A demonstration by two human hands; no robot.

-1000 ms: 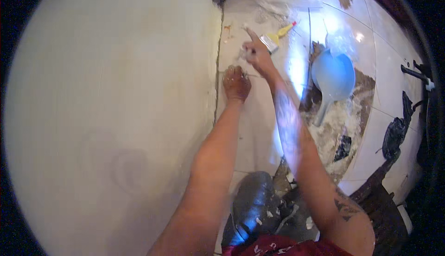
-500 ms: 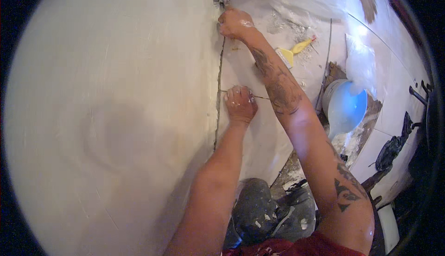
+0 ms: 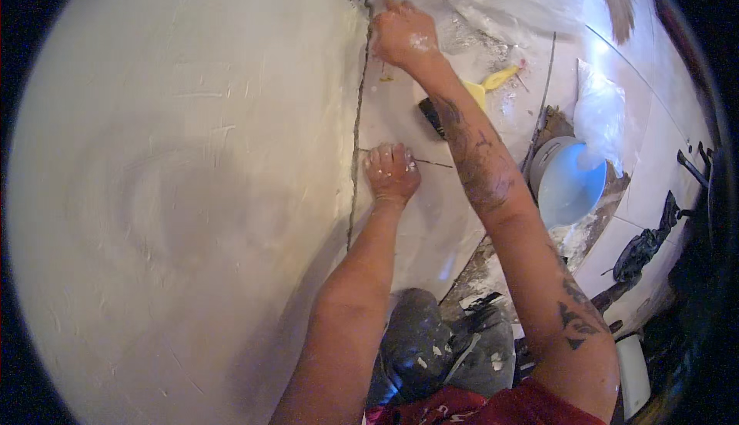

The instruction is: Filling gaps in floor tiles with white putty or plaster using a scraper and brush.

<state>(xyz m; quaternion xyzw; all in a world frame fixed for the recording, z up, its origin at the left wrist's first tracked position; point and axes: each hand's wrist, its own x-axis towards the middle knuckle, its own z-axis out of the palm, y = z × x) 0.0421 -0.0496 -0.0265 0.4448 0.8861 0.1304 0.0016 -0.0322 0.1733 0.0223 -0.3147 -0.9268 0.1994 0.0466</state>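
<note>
Clearly, wall (image 3: pixel 192 63): one, pale, across the left of the frame.
Clear plastic (image 3: pixel 602 109): two pieces, top centre-right and upper right.
Blue container (image 3: pixel 573 186): one, right of centre.
Seam (image 3: pixel 357 148): one, dark, running down from upper centre between wall and floor (image 3: pixel 431 209).
Hands: two; left hand (image 3: pixel 392 172) rests back-up on the floor near centre, right hand (image 3: pixel 406 34) curls narrowly beside the seam, upper centre; whether either holds anything, I cannot tell.
Brush (image 3: pixel 502 78): one, yellow-handled, upper centre-right, partly behind the right forearm (image 3: pixel 481 155).
Shift since half a second ago: right hand sits slightly farther right; the brush's dark bristles (image 3: pixel 433 117) now show left of the forearm.
Surface: pale floor tiles, whitish powder scattered at upper centre.
Room: broom bristles (image 3: pixel 616 1) upper right, black scrap (image 3: pixel 643 252) lower right.
</note>
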